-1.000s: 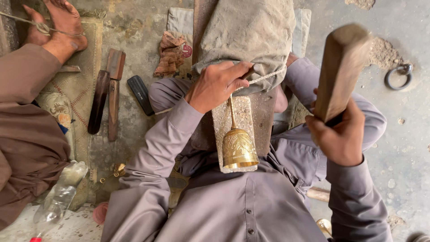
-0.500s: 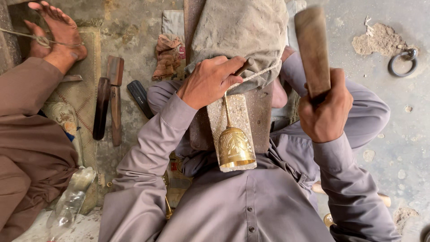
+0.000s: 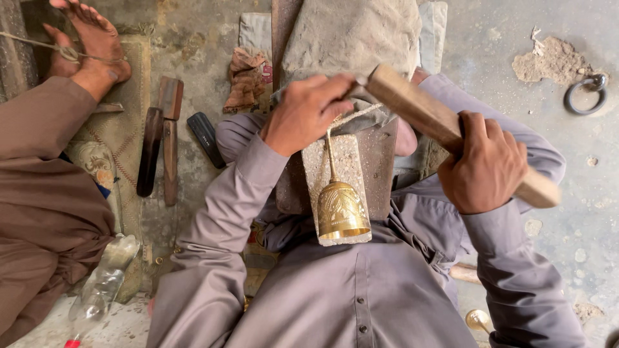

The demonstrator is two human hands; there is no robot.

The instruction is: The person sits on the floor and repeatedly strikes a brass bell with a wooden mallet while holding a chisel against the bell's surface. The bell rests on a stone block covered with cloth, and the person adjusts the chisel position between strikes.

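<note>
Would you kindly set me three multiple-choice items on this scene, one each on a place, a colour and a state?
1. Where does the brass goblet lie?
A. on the speckled slab on the person's lap
B. on the floor beside the metal ring
C. in the other person's lap

2. What colour is the metal ring on the floor?
A. red
B. dark grey
C. bright yellow

3. What does the right hand hold?
A. nothing, it lies open
B. a plastic bottle
C. a wooden mallet

Answers: 1 A, the goblet rests on the speckled slab below the left hand. 2 B, the ring looks dark grey against the pale floor. 3 C, the fingers are closed around the wooden mallet.
</note>
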